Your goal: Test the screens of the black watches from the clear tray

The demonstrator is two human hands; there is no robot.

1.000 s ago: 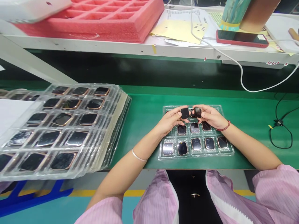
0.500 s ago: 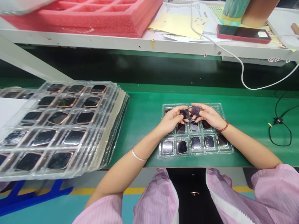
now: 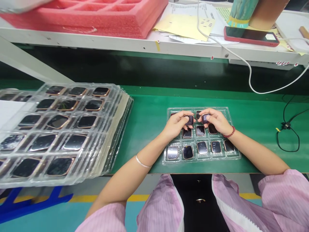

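My left hand [image 3: 179,123] pinches a square smartwatch case [image 3: 189,120] with a dark face between thumb and fingers. A second watch case [image 3: 205,118], its screen showing a light display, is held in my right hand [image 3: 216,120], with the thumb on its face. Both hands are a short way apart, over a clear plastic tray [image 3: 200,158]. In that tray's pockets lie several more square watch cases, such as a dark one [image 3: 202,147] in the near row. The hands cover part of the far rows.
On the left stands a tall stack of clear trays [image 3: 113,129] filled with watch cases. Above the green bench runs a white shelf [image 3: 116,40] carrying pink foam [image 3: 135,22], papers and a phone [image 3: 251,36]. A white cable [image 3: 251,77] hangs down; a black cable [image 3: 287,125] lies at right.
My hands have drawn slightly apart. The right-hand watch case has turned and its screen now shows a light display, with my thumb on it. The left-hand one has shifted a little lower.
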